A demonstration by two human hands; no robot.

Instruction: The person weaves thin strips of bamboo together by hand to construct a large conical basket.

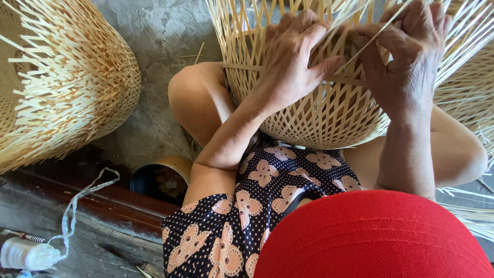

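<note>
Bare concrete floor [164, 31]. Half-woven pale bamboo-strip basket [329, 113] wedged between knees for steadiness; left hand [293, 56] presses the weave, fingers spread; right hand [406, 56] pinches a loose thin bamboo strip [378, 31].

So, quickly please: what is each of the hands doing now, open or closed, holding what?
Left hand: fingers spread, pressing on the woven bamboo basket.
Right hand: closed, pinching a thin bamboo strip at the basket.
</note>
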